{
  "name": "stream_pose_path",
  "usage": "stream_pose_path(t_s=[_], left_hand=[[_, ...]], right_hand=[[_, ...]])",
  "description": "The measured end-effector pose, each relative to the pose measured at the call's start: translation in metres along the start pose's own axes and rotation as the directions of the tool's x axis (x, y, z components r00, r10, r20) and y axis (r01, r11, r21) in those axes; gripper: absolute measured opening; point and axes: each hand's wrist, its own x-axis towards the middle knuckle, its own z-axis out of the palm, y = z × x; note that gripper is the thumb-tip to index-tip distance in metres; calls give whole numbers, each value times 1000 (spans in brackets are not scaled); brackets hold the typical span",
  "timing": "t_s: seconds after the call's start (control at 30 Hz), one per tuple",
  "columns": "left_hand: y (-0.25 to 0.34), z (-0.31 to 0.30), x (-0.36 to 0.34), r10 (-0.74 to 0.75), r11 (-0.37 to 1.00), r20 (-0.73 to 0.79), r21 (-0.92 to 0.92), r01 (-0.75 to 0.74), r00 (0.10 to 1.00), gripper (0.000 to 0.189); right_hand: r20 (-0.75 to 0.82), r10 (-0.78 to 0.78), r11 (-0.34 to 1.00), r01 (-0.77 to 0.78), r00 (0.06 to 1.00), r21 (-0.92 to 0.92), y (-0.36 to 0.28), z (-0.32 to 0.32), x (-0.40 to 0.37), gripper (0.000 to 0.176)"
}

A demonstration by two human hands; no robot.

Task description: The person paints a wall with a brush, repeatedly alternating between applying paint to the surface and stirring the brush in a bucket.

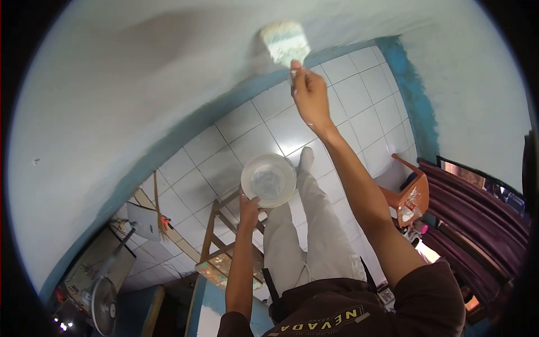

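My right hand (310,92) is stretched up and forward, its fingers wrapped round the handle of a wide paintbrush (286,44). Pale paint coats the brush, and its bristles overlap the wall (185,62) in this view. Lower down, my left hand (249,209) grips the near rim of a round white bucket (245,175). A shallow layer of whitish paint shows inside the bucket. The wall is pale grey-white, with a blue band (224,115) along its lower edge.
A wooden stepladder (210,230) stands left of my legs on white floor tiles (224,165). An orange plastic chair (412,194) is to the right, beside dark red curtains (477,196). At lower left are a fan (104,303) and a broom (159,208).
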Motion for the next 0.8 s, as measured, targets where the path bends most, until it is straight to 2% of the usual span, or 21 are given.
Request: stream_pose_path(t_s=[0.03, 0.07, 0.13, 0.17, 0.2, 0.27, 0.3, 0.37, 0.4, 0.43, 0.47, 0.5, 0.53, 0.6, 0.63, 0.67, 0.73, 0.77, 0.8], left_hand=[[8, 9, -4, 11, 1000, 2, -3, -11, 1000, 79], [8, 13, 0, 6, 1000, 1, -9, -6, 1000, 79], [3, 17, 7, 82, 995, -48, -46, -84, 995, 78], [4, 16, 11, 76, 996, -54, -42, -79, 996, 78], [7, 16, 13, 96, 993, -47, -65, -99, 994, 77], [12, 17, 17, 120, 989, -39, -83, -123, 992, 76], [15, 14, 19, 111, 991, -46, -75, -114, 993, 77], [18, 9, 24, 99, 993, -63, -62, -103, 993, 78], [20, 6, 26, 91, 993, -85, -65, -97, 992, 78], [22, 3, 27, 85, 993, -106, -68, -92, 991, 79], [24, 1, 25, 83, 994, -111, -58, -90, 990, 79], [28, 0, 22, 88, 991, -118, -88, -99, 989, 79], [31, 1, 20, 93, 986, -124, -123, -108, 988, 79], [33, 4, 15, 86, 987, -145, -120, -104, 986, 79], [35, 6, 12, 82, 988, -161, -116, -102, 984, 80], [35, 6, 14, 88, 988, -154, -110, -106, 984, 80], [26, -1, 21, 48, 989, -174, -126, -70, 984, 80], [23, -2, 22, 50, 991, -175, -115, -71, 983, 80], [20, 0, 21, 81, 988, -178, -115, -102, 981, 78]], right_hand=[[-26, -77, 977, 81, 997, 195, -5, 0, -4, 53], [-20, -75, 978, 77, 997, 191, -1, 7, -3, 53], [-81, -222, 955, 233, 972, 186, 13, 26, 9, 52], [-19, -145, 988, 146, 989, 52, 34, 36, 21, 51], [-21, -137, 989, 138, 990, 54, 65, 49, 30, 51], [23, -160, 976, 161, 987, -147, 130, 76, 46, 51], [20, -158, 978, 159, 987, -137, 152, 83, 48, 51], [78, -32, 959, 52, 996, -277, 192, 91, 50, 53], [77, -26, 962, 46, 997, -269, 216, 93, 53, 53], [121, 200, 936, -154, 972, -316, 239, 96, 59, 55], [152, 418, 864, -340, 896, -371, 252, 97, 62, 57], [157, 350, 891, -276, 924, -361, 251, 96, 63, 60], [157, 352, 891, -279, 923, -357, 232, 92, 61, 60], [178, 306, 936, -261, 935, -235, 153, 73, 50, 59], [124, 234, 951, -200, 964, -238, 118, 63, 39, 56], [116, 230, 952, -199, 966, -235, 91, 49, 31, 56], [100, 29, 989, -14, 995, -147, 54, 32, 15, 53], [93, 32, 990, -19, 995, -139, 48, 30, 10, 53], [33, -57, 998, 57, 998, 7, 44, 31, 6, 51]])
